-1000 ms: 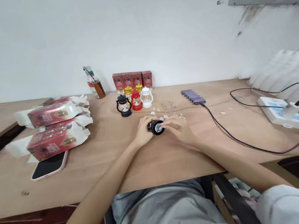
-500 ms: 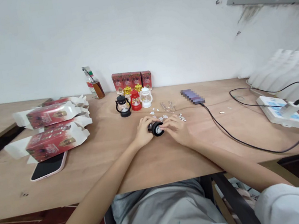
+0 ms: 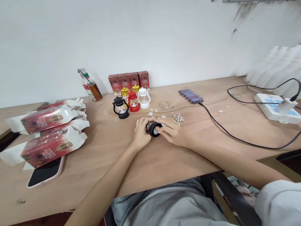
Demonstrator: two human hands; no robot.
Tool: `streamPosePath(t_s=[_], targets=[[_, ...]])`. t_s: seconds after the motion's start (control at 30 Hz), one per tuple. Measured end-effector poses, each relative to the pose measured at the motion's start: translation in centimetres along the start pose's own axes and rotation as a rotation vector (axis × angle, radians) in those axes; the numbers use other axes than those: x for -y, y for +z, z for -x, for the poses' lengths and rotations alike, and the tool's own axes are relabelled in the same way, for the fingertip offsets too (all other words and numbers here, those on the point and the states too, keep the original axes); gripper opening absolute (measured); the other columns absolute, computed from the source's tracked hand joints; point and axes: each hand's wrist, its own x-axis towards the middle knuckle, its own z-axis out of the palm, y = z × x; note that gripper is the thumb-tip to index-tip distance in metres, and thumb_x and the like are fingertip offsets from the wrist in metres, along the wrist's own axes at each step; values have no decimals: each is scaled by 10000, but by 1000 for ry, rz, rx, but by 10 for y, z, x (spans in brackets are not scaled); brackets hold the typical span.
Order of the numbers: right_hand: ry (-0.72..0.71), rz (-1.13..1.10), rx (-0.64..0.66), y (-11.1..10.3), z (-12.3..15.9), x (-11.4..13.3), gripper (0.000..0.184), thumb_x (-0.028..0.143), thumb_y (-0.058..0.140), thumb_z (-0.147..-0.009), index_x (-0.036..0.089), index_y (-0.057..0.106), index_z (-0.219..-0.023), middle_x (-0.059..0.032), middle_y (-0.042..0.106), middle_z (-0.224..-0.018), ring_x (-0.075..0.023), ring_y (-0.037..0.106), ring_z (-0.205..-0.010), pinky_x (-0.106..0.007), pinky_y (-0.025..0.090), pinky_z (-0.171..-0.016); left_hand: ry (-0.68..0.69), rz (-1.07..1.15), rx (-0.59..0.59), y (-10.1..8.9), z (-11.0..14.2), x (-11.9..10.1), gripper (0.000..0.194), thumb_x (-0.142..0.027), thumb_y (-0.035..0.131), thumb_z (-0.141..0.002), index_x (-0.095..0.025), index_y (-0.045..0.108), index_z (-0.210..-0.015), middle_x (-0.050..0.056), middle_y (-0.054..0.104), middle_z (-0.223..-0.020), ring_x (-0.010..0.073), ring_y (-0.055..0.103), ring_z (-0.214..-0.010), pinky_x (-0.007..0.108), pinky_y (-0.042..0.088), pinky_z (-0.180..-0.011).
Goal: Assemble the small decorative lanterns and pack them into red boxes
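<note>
A small black lantern (image 3: 150, 127) lies on its side between my hands, its round base facing me and to the right. My left hand (image 3: 141, 134) is closed around the body end. My right hand (image 3: 175, 132) grips the base end, with its thumb on the pale underside. Just beyond lie small white pieces (image 3: 163, 116), round button cells (image 3: 179, 117) and bent wire handles (image 3: 166, 107). Farther back stand a black lantern (image 3: 121, 108), a red lantern (image 3: 133, 101), a white lantern (image 3: 144, 98) and two gold lanterns (image 3: 124, 92).
Red boxes (image 3: 129, 81) stand by the wall near a bottle (image 3: 90, 86). Open cartons (image 3: 50, 145) are stacked at left, partly over a phone (image 3: 46, 172). On the right, a cable (image 3: 224, 132) runs from another phone (image 3: 191, 96) to a power strip (image 3: 276, 107).
My right thumb and fingers have shifted farther across the lantern's base, covering more of its pale underside. The whole view has moved slightly; the other objects stay in place.
</note>
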Motion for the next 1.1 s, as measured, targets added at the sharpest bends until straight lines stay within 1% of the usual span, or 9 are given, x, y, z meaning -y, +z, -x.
streamPosePath(t_s=[0.07, 0.17, 0.27, 0.4, 0.5, 0.63, 0.87, 1.0, 1.1], targets=[[-56, 49, 15, -1, -1, 0, 199, 165, 469, -913, 174, 633, -1025, -137, 610, -1243, -220, 586, -1109, -401, 493, -922, 26, 29, -42, -1, -1, 0, 277, -187, 613, -699, -219, 581, -972, 39, 629, -1008, 221, 536, -989, 393, 407, -914], [-63, 63, 32, -1, -1, -1, 249, 168, 465, -914, 167, 609, -1118, -148, 575, -1295, -230, 562, -1157, -413, 486, -938, 44, 58, -81, -4, -2, -1, 255, -210, 621, -707, -212, 572, -957, 34, 639, -982, 210, 549, -955, 377, 410, -902], [-20, -26, -10, 2, 0, -3, 205, 170, 474, -916, 186, 630, -1048, -131, 602, -1258, -206, 579, -1135, -395, 493, -924, 36, 59, -80, -4, -1, -4, 244, -206, 621, -709, -217, 575, -948, 30, 641, -982, 207, 550, -956, 372, 410, -904], [68, -175, -114, 5, 1, -4, 123, 191, 525, -901, 197, 643, -866, -101, 675, -1091, -181, 633, -1025, -375, 509, -890, 44, 78, -41, -2, 1, -10, 245, -257, 651, -713, -218, 585, -946, 35, 638, -994, 209, 548, -974, 372, 412, -914], [140, -239, -138, 3, 0, -2, 114, 208, 541, -894, 200, 642, -841, -96, 683, -1051, -182, 641, -1001, -382, 515, -893, 33, 90, -29, 0, 0, -12, 249, -280, 655, -721, -217, 589, -952, 40, 639, -997, 212, 550, -979, 378, 412, -920], [189, -288, -98, -1, -1, 0, 134, 213, 529, -900, 206, 646, -835, -89, 674, -1065, -175, 640, -1007, -382, 513, -910, 2, 65, 7, -1, -1, -12, 267, -245, 664, -700, -224, 593, -957, 35, 639, -1010, 216, 547, -988, 381, 411, -919], [163, -361, -57, -1, -2, -1, 138, 211, 557, -879, 188, 604, -752, -103, 656, -1046, -180, 634, -987, -361, 510, -874, -38, 50, 23, 0, 0, -9, 266, -236, 687, -685, -224, 615, -941, 30, 631, -981, 215, 533, -977, 378, 412, -911], [300, -439, -55, 1, -2, -3, 136, 308, 615, -848, 199, 548, -803, -65, 651, -927, -176, 635, -919, -361, 519, -842, -48, 18, 47, -1, 2, -13, 261, -243, 677, -707, -241, 622, -963, 34, 621, -1016, 232, 508, -1042, 401, 390, -928], [372, -470, -51, 4, 0, -6, 229, 359, 673, -797, 202, 524, -871, -37, 630, -862, -166, 630, -836, -337, 535, -781, -44, -52, 82, -5, 3, -19, 309, -271, 676, -720, -257, 606, -1020, 44, 611, -1068, 257, 477, -1099, 415, 384, -910]])
